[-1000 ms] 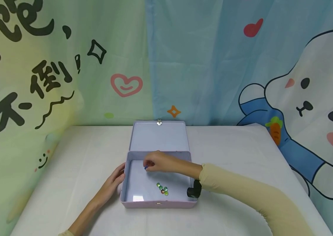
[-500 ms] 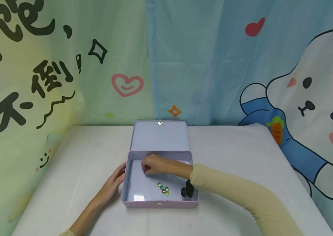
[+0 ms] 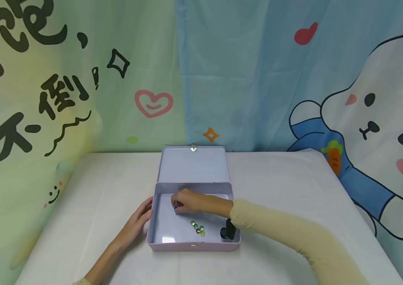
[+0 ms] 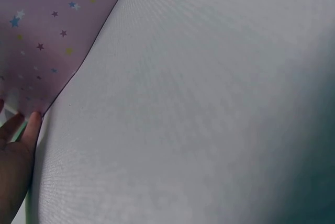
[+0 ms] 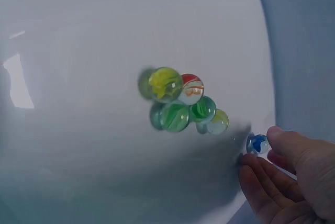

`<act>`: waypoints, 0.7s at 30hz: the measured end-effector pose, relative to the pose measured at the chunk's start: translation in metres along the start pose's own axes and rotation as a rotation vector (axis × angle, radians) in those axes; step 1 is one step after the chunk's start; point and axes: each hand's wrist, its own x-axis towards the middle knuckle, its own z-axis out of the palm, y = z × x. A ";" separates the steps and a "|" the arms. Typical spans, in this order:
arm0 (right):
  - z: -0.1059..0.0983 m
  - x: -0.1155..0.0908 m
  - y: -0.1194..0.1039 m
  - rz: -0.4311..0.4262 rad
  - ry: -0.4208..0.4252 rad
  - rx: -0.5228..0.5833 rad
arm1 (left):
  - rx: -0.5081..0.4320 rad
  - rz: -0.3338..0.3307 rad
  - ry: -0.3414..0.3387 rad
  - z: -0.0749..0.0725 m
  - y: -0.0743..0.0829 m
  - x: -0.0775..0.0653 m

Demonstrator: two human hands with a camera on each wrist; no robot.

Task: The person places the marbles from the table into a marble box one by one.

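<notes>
My right hand point(image 3: 188, 201) is inside the open tin box point(image 3: 192, 247), low over its floor near the left side. Between its thumb and fingertips it pinches a clear marble with a blue swirl point(image 5: 257, 143); in the head view the fingers mostly hide it. Several other marbles lie bunched on the box floor: a yellow one point(image 5: 165, 85), a red-and-white one point(image 5: 191, 89), green ones point(image 5: 175, 117) and a pale yellow-green one point(image 5: 218, 122). Outside the box, my left hand point(image 3: 137, 221) rests its straight fingers against the left wall, which is pink with small stars in the left wrist view.
The lid point(image 3: 193, 164) stands tilted back behind the box, with a metal clasp point(image 3: 193, 148) on its top edge. A white cloth covers the table point(image 3: 276, 174). A printed curtain point(image 3: 222, 79) hangs behind it. A black wrist camera point(image 3: 228, 229) sits under the right wrist.
My right hand has moved slightly left and down toward the box floor with the blue marble. My left hand and the bunched marbles keep their places.
</notes>
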 end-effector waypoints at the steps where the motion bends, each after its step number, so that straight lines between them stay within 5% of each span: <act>1: -0.001 -0.003 0.000 0.003 0.000 0.010 | 0.001 0.002 -0.005 0.001 0.000 0.000; 10: -0.030 -0.049 -0.003 0.048 0.049 0.201 | 0.023 0.000 0.001 0.002 -0.001 0.000; 21: -0.053 -0.138 0.019 0.166 0.431 0.450 | 0.034 0.009 0.003 0.001 -0.001 0.000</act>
